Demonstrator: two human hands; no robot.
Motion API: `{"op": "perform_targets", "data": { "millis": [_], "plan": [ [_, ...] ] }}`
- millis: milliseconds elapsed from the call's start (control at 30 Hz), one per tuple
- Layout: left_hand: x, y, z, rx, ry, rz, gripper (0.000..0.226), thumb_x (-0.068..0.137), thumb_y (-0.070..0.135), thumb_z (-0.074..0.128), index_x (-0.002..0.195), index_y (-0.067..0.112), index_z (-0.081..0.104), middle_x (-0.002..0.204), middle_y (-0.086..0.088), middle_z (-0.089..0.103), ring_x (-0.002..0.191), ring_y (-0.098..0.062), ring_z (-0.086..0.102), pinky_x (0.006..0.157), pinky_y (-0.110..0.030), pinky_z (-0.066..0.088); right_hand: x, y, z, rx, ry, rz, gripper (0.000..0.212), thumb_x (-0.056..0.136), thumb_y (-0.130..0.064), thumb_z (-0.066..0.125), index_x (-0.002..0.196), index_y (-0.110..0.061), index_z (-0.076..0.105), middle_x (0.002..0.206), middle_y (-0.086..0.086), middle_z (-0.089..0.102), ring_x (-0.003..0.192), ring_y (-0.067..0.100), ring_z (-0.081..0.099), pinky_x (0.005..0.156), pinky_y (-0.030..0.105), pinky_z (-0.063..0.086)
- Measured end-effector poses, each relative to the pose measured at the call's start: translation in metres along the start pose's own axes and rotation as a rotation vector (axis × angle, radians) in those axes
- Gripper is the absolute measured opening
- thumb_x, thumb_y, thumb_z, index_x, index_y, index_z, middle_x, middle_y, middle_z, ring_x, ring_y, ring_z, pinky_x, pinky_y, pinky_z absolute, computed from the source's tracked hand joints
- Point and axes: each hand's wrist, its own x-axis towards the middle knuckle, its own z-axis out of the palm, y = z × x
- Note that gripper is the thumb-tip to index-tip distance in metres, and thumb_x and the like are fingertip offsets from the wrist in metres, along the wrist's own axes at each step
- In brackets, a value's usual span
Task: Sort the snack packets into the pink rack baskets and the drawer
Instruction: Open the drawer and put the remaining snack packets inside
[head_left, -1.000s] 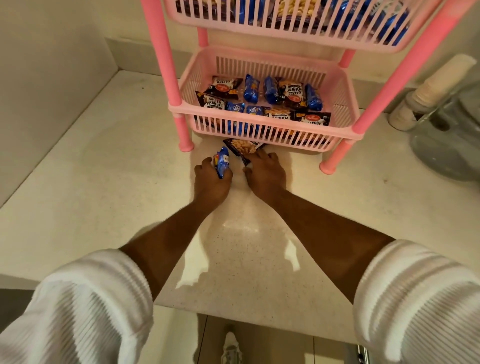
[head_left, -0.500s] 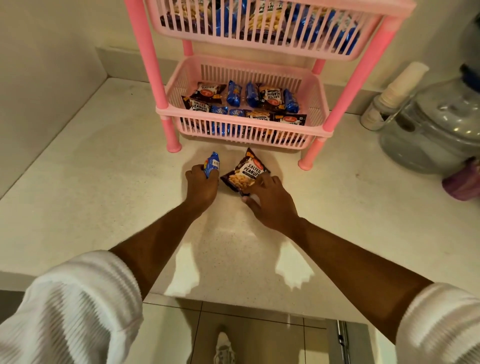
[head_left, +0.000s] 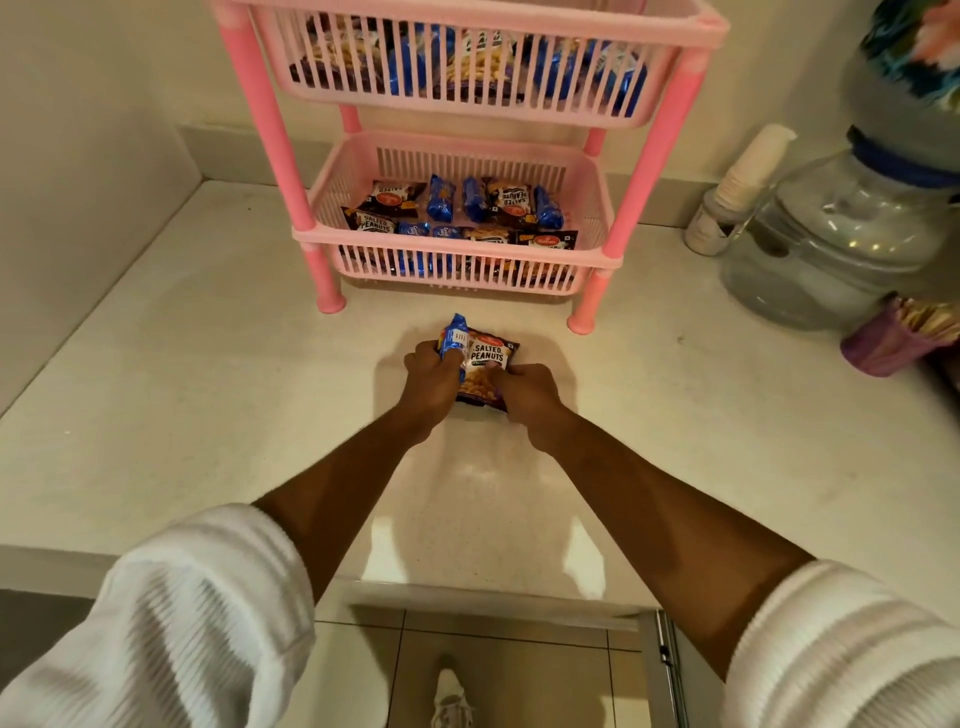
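On the white counter in front of the pink rack, my left hand (head_left: 434, 382) grips a small blue snack packet (head_left: 453, 338) that stands upright. Right beside it, my right hand (head_left: 527, 397) holds a dark salted peanuts packet (head_left: 488, 358) by its lower right corner; the packet leans against the blue one. The rack's lower basket (head_left: 452, 280) holds several blue and dark peanut packets. More packets fill the upper basket (head_left: 467, 104). No drawer shows in this view.
A clear water dispenser jar (head_left: 836, 244) and a stack of paper cups (head_left: 737, 192) stand at the right. A purple cup (head_left: 883, 343) sits at the right edge. Walls close the left and back. The counter's front edge runs below my forearms; tiled floor lies beneath.
Both hands have drawn back from under the rack toward me, bringing the two packets along. The peanuts packet came out from beneath the lower basket and now rests against the blue packet.
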Motion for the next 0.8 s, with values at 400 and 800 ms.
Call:
{"op": "perform_targets", "data": {
  "millis": [400, 800],
  "plan": [
    [-0.106, 0.019, 0.079, -0.270, -0.287, 0.005, 0.018, 0.100, 0.019, 0.047, 0.117, 0.016, 0.045, 0.105, 0.002, 0.063, 0.083, -0.007, 0.069, 0.060, -0.018, 0.055, -0.053, 0.063, -0.140, 0.213, -0.283, -0.012, 0.031, 0.084, -0.021, 0.081, 0.111, -0.012, 0.070, 0.105, 0.007, 0.079, 0.097, 0.023, 0.076, 0.086, 0.034, 0.060],
    [-0.269, 0.014, 0.236, -0.164, -0.431, 0.142, 0.057, 0.084, 0.008, 0.074, 0.118, 0.020, 0.030, 0.114, -0.004, 0.051, 0.098, -0.019, 0.068, 0.067, -0.032, 0.062, -0.153, 0.171, -0.335, 0.328, -0.199, 0.099, 0.038, 0.083, -0.002, 0.071, 0.119, -0.012, 0.064, 0.110, 0.016, 0.076, 0.097, 0.035, 0.073, 0.086, 0.048, 0.058]
  ]
}}
